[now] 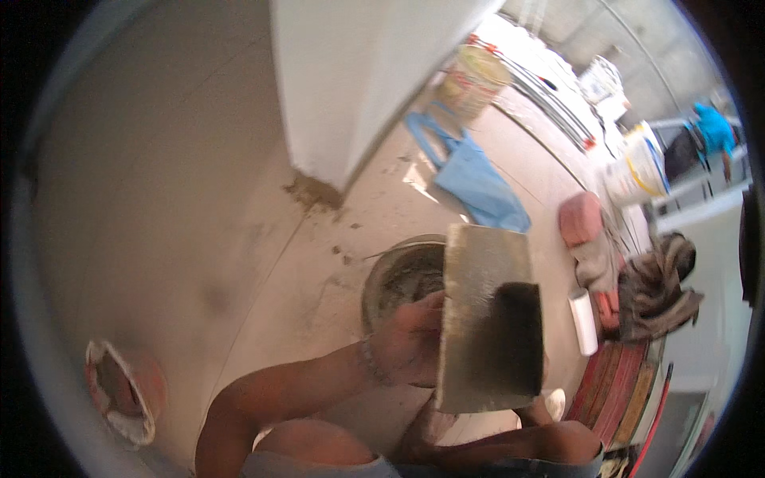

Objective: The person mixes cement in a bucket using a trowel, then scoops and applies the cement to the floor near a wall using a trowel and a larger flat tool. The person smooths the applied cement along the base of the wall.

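My left hand (pixel 410 338), with a bracelet at the wrist, is closed on the left edge of a rectangular tile (pixel 482 275). The tile is tilted up in front of me. Its face is coated with a wet-looking grey-brown layer, and a dark shadow falls across its right half. Some skin shows past the tile's lower right edge; my right hand's fingers are too hidden to make out. Just behind the tile stands a round tub (pixel 398 279) holding grey mortar, partly covered by the tile and my left hand.
A white column (pixel 343 88) rises ahead, crumbs at its foot. On the floor are a blue bag (pixel 482 187), a yellowish bucket (pixel 474 80), a white roll (pixel 583 323), dark cloth (pixel 657 291) and a stained bucket (pixel 127 390). A person in blue (pixel 712 131) bends beyond a white bucket (pixel 637 171).
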`<state>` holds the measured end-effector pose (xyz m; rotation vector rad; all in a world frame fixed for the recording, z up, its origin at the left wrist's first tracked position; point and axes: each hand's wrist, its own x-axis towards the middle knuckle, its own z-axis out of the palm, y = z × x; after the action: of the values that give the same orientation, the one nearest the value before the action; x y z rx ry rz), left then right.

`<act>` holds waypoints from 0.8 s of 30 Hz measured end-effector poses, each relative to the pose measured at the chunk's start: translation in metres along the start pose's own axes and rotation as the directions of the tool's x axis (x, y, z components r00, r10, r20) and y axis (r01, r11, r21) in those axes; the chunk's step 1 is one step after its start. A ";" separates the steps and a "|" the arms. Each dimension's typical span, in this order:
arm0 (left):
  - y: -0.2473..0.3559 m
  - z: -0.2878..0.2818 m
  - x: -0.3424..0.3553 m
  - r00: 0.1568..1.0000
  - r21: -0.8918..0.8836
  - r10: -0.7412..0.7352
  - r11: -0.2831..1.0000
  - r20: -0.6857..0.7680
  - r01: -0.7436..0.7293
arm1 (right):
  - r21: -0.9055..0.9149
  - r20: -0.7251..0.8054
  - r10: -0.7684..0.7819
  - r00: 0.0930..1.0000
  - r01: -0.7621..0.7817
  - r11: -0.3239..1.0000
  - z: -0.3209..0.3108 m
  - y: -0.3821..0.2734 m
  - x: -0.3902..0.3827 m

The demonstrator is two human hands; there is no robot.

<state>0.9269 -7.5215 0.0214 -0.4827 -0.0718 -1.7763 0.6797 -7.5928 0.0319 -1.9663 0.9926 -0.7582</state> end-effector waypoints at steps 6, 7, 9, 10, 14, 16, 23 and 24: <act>0.036 -0.011 -0.040 0.981 0.203 0.196 0.960 0.001 -0.193 | -0.355 0.273 -0.311 0.910 0.396 0.847 -0.001 -0.032 0.029; 0.043 -0.015 -0.051 0.967 0.228 0.253 0.942 0.004 -0.247 | -0.369 0.310 -0.318 0.896 0.422 0.828 -0.004 -0.028 0.028; 0.054 -0.028 -0.085 0.933 0.298 0.352 0.901 -0.073 -0.317 | -0.423 0.268 -0.187 0.945 0.290 0.859 -0.010 -0.021 0.025; 0.061 -0.034 -0.108 0.903 0.349 0.401 0.877 -0.154 -0.330 | -0.447 0.243 -0.117 0.963 0.218 0.868 -0.011 -0.017 0.022; 0.088 -0.045 -0.160 0.800 0.432 0.569 0.780 -0.191 -0.452 | -0.456 0.172 0.038 0.984 0.045 0.889 -0.020 -0.008 0.019; 0.107 -0.046 -0.174 0.590 0.699 0.714 0.638 -0.378 -0.323 | -0.451 0.258 0.007 0.966 0.115 0.885 -0.026 -0.011 0.023; 0.156 -0.066 -0.174 0.528 0.682 0.788 0.576 -0.317 -0.450 | -0.508 0.251 0.034 0.967 0.102 0.855 -0.022 -0.019 0.027; 0.156 -0.064 -0.172 0.517 0.695 0.791 0.572 -0.327 -0.435 | -0.509 0.257 0.014 0.966 0.123 0.852 -0.021 -0.022 0.029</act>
<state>1.0871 -7.4251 -0.1306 0.4851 0.0730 -0.9853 0.6865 -7.6167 0.0652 -2.4927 1.0640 -0.2580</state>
